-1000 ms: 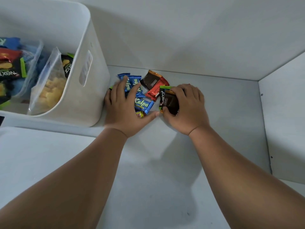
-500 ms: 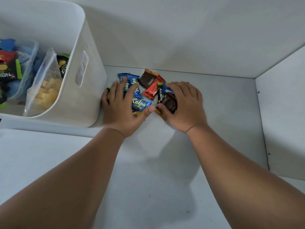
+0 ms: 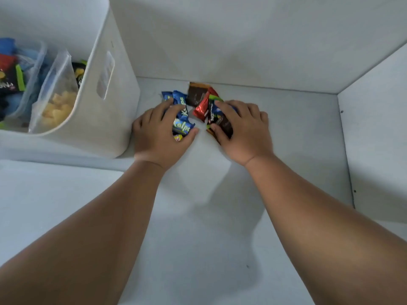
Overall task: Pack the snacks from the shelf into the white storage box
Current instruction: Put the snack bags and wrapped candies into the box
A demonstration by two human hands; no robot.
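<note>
Head view shows the snacks (image 3: 198,106) heaped in a small pile on the shelf (image 3: 286,133), just right of the white storage box (image 3: 105,124). The step in hand, as I judge it, is gathering the pile for the lift into the box.

The left hand (image 3: 158,135) lies on the side of the pile nearest the box. Its fingers curl over the blue packets (image 3: 182,126) and its thumb closes in at their near edge, a narrow clutch. The right hand (image 3: 244,133), on the side of the pile away from the box, bends its fingers over the dark packets (image 3: 222,126) with the thumb pressed to their near end.

A red packet (image 3: 200,109) and a brown packet (image 3: 196,95) lie between and beyond the hands, held by neither (they may be missed on the first lift).

The next move calls for both hands to close firmly, rise over the box's rim and let go inside, where a clear bag (image 3: 55,102) of pale yellow pieces and other wrappers lie.
</note>
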